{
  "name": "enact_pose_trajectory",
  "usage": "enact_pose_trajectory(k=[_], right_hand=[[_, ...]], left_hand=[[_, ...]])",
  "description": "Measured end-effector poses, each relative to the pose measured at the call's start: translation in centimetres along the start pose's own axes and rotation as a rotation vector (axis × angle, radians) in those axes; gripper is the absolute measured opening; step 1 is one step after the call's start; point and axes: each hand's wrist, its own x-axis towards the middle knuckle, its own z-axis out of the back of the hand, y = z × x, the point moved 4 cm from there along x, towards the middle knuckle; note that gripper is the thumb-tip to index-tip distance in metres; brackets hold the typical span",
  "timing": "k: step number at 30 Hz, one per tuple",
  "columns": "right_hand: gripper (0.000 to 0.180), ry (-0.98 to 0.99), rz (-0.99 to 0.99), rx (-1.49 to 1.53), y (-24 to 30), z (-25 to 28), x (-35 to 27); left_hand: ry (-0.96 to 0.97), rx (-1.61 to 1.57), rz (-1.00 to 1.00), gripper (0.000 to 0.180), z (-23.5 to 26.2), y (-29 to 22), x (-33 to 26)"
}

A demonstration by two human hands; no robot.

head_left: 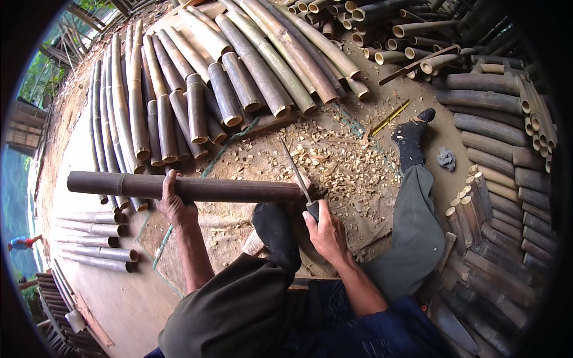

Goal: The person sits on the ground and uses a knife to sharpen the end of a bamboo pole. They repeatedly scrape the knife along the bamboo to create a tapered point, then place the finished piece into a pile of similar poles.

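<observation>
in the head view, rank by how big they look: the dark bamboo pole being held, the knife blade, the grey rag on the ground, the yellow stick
1. dark bamboo pole, clearly largest
2. knife blade and yellow stick, about alike in length; not ranked
3. grey rag, smallest, though it lies farther from the camera

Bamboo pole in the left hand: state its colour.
Dark brown bamboo pole, gripped by the left hand; head view.
</observation>
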Motion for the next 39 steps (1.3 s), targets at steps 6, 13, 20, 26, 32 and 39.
enact_pose_trajectory(k=[6, 13, 20, 26, 32, 39], right_hand=[[0.029, -0.219, 0.284, 0.108, 0.7, 0.2, -0.2], [0.029, -0.023, 0.135, -0.003, 2.8, 0.5, 0.3], [0.033, 0.052, -0.057, -0.223, -3.1, -2.3, 1.2], [0.030, -0.040, 0.133, 0.054, 5.5, 2.7, -0.2], [0.035, 0.120, -0.190, -0.314, -3.4, -2.6, 0.8], [0.033, -0.038, 0.132, 0.077, 3.7, 2.1, 0.0]], left_hand=[[0.069, 0.048, -0.007, 0.029, -0.9, -0.4, -0.7], [0.088, 0.037, -0.067, 0.026, -1.7, -1.2, -1.5], [0.193, 0.032, -0.093, 0.032, -3.6, -1.3, -2.1], [0.211, 0.015, -0.079, 0.033, -3.1, -2.2, -2.5], [0.274, 0.050, -0.102, 0.037, -4.1, -2.1, -2.7], [0.449, -0.055, -0.053, 0.048, -2.8, -2.5, -2.0]])
